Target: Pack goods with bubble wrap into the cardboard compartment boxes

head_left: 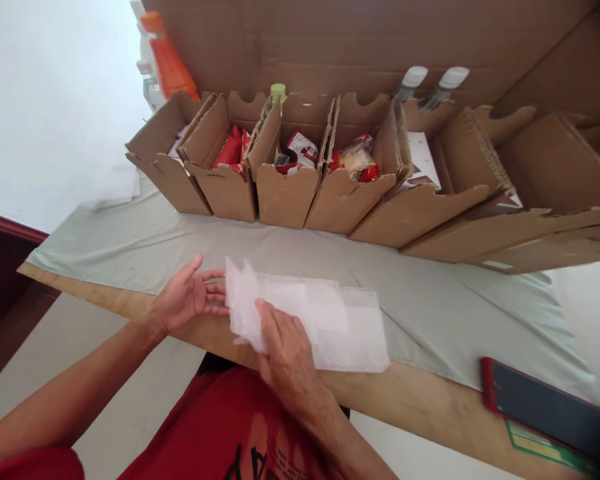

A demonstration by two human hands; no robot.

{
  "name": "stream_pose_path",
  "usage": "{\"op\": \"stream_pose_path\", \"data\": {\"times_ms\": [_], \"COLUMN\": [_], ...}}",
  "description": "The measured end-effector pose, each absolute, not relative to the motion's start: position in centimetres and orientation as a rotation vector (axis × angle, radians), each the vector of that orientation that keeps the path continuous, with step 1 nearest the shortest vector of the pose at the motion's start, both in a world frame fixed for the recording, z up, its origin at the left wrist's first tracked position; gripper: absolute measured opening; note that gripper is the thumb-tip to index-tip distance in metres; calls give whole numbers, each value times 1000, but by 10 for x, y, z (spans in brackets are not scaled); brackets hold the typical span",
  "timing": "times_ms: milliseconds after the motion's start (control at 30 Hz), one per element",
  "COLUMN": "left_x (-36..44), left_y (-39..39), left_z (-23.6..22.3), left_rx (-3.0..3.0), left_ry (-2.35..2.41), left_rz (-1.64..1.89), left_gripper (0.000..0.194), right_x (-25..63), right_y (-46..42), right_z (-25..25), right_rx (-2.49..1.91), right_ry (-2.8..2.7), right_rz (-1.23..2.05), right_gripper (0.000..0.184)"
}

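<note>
A stack of white, translucent bubble-wrap sheets point(353, 327) is held just over the table's front edge. My right hand point(287, 343) grips its left part, thumb on top and the other fingers partly hidden. At the stack's left end, my left hand point(187, 297) is open with the palm up. Its fingers are stretched toward the crumpled edge, and their tips reach it or go just behind it; I cannot tell whether they touch.
Several cardboard bins point(285, 193) line the back of the cloth-covered table point(190, 247), holding red packets point(230, 150) and other packs. Bottles, one an orange bottle point(173, 67), stand behind. A dark phone in a red case point(545, 407) lies at the front right.
</note>
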State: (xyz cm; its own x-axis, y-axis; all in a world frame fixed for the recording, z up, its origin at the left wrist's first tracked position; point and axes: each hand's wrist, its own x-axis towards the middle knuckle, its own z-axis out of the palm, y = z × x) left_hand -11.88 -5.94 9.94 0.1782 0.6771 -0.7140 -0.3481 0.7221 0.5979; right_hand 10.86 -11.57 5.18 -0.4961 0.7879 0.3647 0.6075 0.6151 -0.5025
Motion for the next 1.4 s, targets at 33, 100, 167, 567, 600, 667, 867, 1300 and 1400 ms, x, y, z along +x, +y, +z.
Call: {"op": "stream_pose_path", "data": {"times_ms": [33, 100, 167, 567, 600, 667, 867, 1300, 1400], "left_x": [-123, -128, -129, -99, -90, -72, -41, -40, -82], "left_y": [-58, -54, -49, 46, 48, 48, 24, -22, -31], "left_z": [93, 84, 81, 67, 69, 77, 114, 122, 135], "left_rx": [266, 176, 154, 944, 972, 1050, 1422, 1909, 1867], "left_ry": [1198, 1201, 1203, 1005, 999, 991, 967, 1046, 1114], "left_rz": [724, 677, 638, -243, -283, -360, -406, -275, -173], "left_gripper": [67, 71, 71, 94, 88, 76, 64, 20, 18], "right_x": [111, 120, 132, 153, 154, 155, 157, 179, 196], "right_y": [-120, -130, -139, -146, -147, -150, -153, -161, -162], "right_z": [52, 54, 56, 33, 32, 32, 39, 65, 81], "right_rx": [-1048, -962, -940, -1030, -1033, -1050, -1087, -975, -965], "right_ry": [-2315, -2389, -2387, -2212, -2218, -2238, -2270, -2151, -2033], "right_rz": [469, 583, 656, 732, 729, 729, 770, 826, 886], "right_gripper": [60, 56, 59, 43, 42, 40, 40, 37, 38]}}
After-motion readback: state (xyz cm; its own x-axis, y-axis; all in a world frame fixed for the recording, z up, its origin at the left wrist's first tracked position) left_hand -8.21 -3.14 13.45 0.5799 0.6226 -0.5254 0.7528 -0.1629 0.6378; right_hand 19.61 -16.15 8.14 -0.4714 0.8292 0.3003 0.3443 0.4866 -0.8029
